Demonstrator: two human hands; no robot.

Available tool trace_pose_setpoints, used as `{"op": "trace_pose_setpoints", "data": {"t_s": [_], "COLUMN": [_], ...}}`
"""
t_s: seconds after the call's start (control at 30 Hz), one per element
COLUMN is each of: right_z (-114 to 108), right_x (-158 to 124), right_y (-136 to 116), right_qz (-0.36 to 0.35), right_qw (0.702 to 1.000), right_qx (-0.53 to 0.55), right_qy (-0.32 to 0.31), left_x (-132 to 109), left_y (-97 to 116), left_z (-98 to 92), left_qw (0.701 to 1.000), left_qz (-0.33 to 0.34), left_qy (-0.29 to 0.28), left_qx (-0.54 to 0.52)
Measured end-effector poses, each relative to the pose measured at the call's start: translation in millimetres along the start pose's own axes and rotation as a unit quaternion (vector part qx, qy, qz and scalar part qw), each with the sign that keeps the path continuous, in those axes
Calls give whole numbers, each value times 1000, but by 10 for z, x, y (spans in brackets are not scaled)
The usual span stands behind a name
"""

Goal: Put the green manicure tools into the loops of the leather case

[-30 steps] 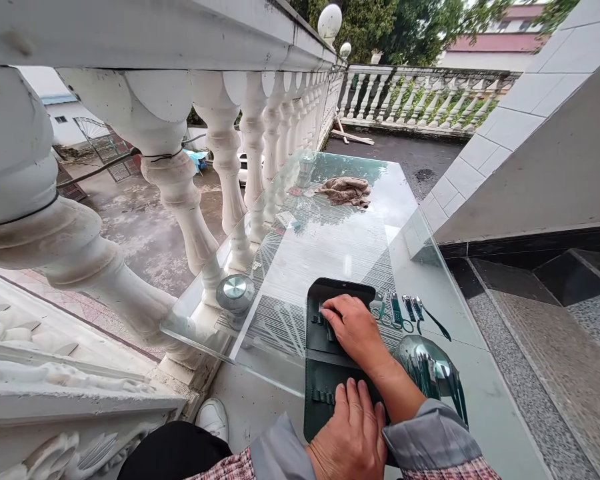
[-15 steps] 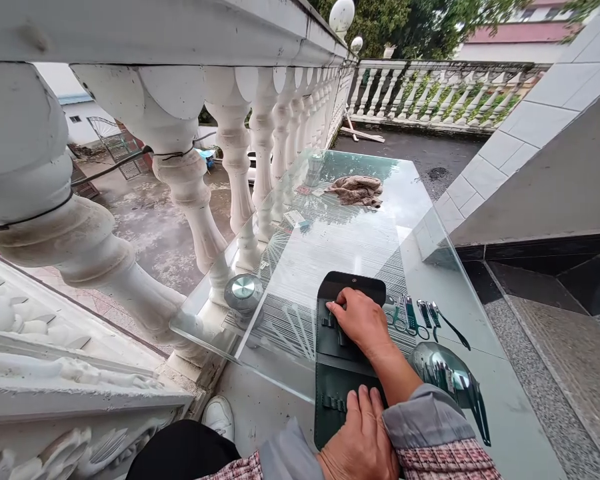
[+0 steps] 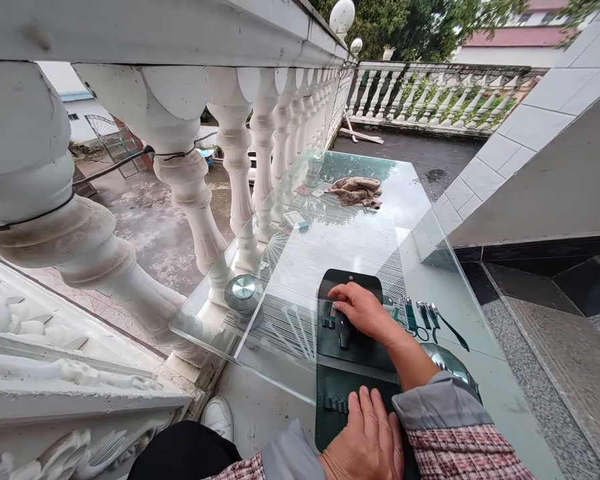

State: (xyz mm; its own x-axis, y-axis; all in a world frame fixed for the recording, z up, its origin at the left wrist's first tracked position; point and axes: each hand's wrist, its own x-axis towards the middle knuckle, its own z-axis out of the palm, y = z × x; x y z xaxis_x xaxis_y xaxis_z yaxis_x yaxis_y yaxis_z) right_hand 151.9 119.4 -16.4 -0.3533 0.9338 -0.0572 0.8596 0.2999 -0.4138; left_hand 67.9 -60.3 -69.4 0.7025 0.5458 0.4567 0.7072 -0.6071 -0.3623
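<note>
A dark green case (image 3: pixel 325 373) lies unfolded on the glass tabletop. My left hand (image 3: pixel 365 433) rests flat on its near part, fingers stretched out beside a row of small loops. Over the far part, my right hand (image 3: pixel 363 308) pinches a small, thin item near an elastic loop; what it is cannot be made out. A black pouch (image 3: pixel 345 331) is attached below that hand. Right of the case lie green-handled scissors (image 3: pixel 420 332), nail clippers (image 3: pixel 423 313) and a long, slim metal tool (image 3: pixel 453 328). The right forearm partly covers a shiny rounded object (image 3: pixel 450 363).
A round metal-topped container (image 3: pixel 243 293) stands at the table's left. Farther back are a crumpled brown cloth (image 3: pixel 356 192) and a small white box (image 3: pixel 295 219). A white balustrade (image 3: pixel 193 193) borders the left side; steps (image 3: pixel 565 333) are on the right.
My right hand has shifted slightly and lifted its fingertips, showing more of the pouch and a small item at the fingers. The right sleeve moved right, covering more of the shiny object.
</note>
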Motion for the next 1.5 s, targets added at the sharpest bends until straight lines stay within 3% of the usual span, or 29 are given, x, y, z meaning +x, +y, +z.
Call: {"op": "trace_pose_setpoints", "data": {"t_s": [0.13, 0.3, 0.43, 0.67, 0.77, 0.9, 1.0, 1.23, 1.5], "right_z": [-109, -231, -328, -484, -648, -921, -1020, -803, -514], "right_x": [115, 256, 338, 435, 351, 94, -125, -321, -147], "right_y": [13, -27, -54, -1, 139, 478, 730, 953, 1020], "right_qz": [-74, -115, -125, -122, -108, -22, 44, 46, 86], "right_qw": [994, 983, 977, 977, 985, 991, 987, 997, 996], "right_qx": [-19, -55, -69, -34, 10, 131, 137, 52, -8], "right_qy": [-74, -134, -159, -170, -136, 26, 76, -23, 39], "left_x": [23, 42, 55, 95, 103, 100, 102, 145, 180], "left_y": [-24, -83, -110, -178, -207, -158, -77, 13, -26], "left_z": [-15, -36, -43, -30, -29, -4, 29, 61, 55], "left_qw": [1000, 999, 999, 999, 998, 999, 1000, 997, 995], "left_qz": [12, 30, 38, 27, 38, 34, 3, -57, -67], "left_qy": [-15, -11, -19, 27, 44, 30, 17, 56, 72], "left_qx": [16, 10, 7, -7, -11, -8, -10, -10, -25]}}
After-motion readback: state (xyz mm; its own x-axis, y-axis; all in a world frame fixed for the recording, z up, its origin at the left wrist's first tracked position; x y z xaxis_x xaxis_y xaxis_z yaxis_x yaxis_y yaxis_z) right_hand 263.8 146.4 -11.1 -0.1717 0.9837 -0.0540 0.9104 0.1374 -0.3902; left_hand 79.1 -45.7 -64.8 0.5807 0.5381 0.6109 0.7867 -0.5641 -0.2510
